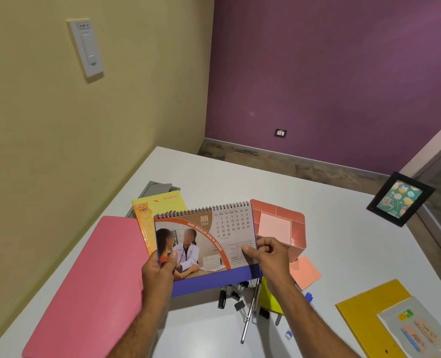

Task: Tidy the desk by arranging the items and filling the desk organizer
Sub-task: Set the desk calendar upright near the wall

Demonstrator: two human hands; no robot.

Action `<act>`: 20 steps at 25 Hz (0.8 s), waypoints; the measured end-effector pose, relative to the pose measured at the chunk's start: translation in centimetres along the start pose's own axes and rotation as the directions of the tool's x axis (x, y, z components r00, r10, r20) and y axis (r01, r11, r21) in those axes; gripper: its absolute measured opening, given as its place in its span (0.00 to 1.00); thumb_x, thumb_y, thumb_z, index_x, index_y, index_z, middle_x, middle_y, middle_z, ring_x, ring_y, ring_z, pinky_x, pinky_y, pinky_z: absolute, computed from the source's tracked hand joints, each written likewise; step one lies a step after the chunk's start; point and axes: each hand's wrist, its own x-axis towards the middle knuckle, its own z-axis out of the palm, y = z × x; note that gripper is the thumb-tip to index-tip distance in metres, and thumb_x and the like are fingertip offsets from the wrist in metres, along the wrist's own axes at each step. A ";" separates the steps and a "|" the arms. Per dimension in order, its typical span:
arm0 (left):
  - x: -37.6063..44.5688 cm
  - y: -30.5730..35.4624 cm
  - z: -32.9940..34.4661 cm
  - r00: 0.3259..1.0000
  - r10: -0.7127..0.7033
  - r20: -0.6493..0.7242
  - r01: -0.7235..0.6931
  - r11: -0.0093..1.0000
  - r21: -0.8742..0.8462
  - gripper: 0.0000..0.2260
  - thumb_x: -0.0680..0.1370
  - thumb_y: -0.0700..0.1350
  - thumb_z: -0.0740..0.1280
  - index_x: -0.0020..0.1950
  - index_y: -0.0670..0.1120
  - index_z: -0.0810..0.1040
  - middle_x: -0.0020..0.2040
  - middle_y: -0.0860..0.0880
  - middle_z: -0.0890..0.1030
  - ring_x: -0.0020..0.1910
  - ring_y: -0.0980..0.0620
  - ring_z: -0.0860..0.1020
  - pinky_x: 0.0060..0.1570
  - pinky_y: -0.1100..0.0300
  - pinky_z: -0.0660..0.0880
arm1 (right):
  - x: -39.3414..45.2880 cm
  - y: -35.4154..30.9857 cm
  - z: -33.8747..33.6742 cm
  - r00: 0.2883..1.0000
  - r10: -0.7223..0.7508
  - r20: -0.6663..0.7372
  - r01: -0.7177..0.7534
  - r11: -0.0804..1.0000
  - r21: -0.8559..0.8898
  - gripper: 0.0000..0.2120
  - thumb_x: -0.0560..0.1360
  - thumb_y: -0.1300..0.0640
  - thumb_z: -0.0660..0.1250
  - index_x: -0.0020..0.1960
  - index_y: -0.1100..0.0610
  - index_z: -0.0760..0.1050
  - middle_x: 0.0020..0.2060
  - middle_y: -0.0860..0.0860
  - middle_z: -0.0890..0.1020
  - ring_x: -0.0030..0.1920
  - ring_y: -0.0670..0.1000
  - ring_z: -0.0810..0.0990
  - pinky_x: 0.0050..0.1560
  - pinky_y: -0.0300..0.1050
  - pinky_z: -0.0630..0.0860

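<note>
Both hands hold the desk calendar [206,248] up above the table [343,228].

Left hand [160,272] grips its lower left corner, right hand [271,257] pinches the right edge, just in front of the pink organizer [295,228]. Pens and binder clips [240,304] lie loose right beneath. If I set the calendar down blind, I judge its base could land on them and tip, or knock the organizer.

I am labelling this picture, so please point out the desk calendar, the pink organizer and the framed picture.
desk calendar [209,244]: head view, middle of the printed June page.
pink organizer [298,229]: head view, inner right wall.
framed picture [400,200]: head view, middle of the green card.
</note>
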 end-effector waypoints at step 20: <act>1.2 -0.9 0.4 0.999 0.000 -0.034 0.000 1.000 -0.013 0.10 0.80 0.44 0.67 0.61 0.48 0.79 0.53 0.45 0.85 0.50 0.41 0.84 0.47 0.45 0.81 | 0.7 -1.1 -0.6 0.996 0.012 0.094 -0.020 0.997 0.081 0.14 0.65 0.63 0.79 0.42 0.65 0.74 0.39 0.63 0.82 0.43 0.59 0.86 0.45 0.59 0.83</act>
